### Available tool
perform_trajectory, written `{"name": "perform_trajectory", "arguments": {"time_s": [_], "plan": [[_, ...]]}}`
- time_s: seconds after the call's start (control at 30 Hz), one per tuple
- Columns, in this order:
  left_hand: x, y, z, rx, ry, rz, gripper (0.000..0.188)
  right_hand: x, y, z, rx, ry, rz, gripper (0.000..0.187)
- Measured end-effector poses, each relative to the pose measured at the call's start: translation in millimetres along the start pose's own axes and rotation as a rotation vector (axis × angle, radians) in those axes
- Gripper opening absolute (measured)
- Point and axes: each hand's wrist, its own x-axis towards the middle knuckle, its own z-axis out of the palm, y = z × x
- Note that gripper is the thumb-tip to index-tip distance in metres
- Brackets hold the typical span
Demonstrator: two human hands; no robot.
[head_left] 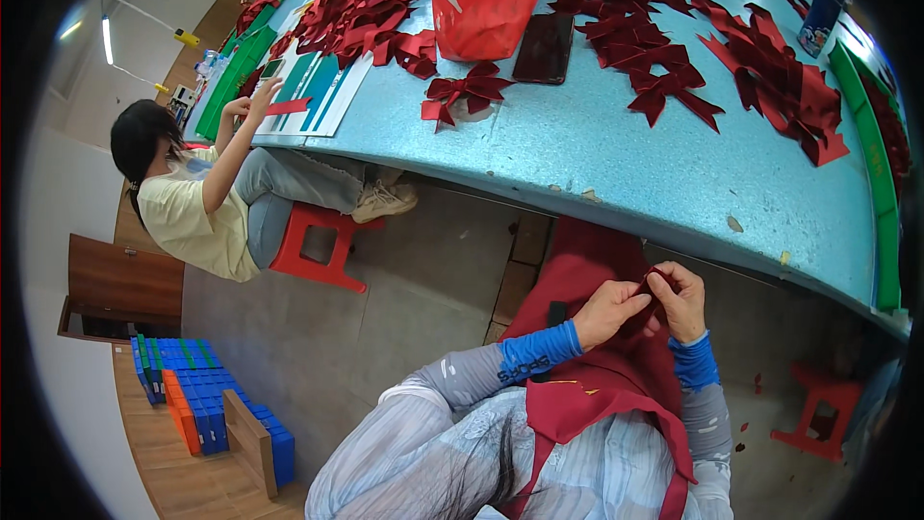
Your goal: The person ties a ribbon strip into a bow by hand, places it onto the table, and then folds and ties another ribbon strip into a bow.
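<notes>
Evidently, watching remotely, I judge the work partly done: three main heaps of red ribbon [621, 39], many shaped into bows, lie on the blue table [616, 154] at ten, twelve and one o'clock from the hands, while one small dark red piece [658, 312] looks unfinished. It sits above the lap, pinched by both left hand [608, 313] and right hand [680, 300]. I count one lone bow [467, 91] at eleven o'clock, one phone [544, 48] and one red bag [481, 10]; the heaped pieces overlap beyond counting.
</notes>
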Motion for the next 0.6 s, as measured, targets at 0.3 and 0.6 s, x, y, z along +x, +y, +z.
{"name": "perform_trajectory", "arguments": {"time_s": [0.3,0.6], "plan": [[0.8,5.9,9.0,-0.123,0.023,-0.007,0.027,4.1,-1.9,-2.6,-0.053,-0.019,-0.165,0.011],[1.3,-5.8,6.7,-0.127,0.011,0.024,0.025,2.3,-1.1,0.2,-0.08,-0.033,-0.232,0.008]]}}
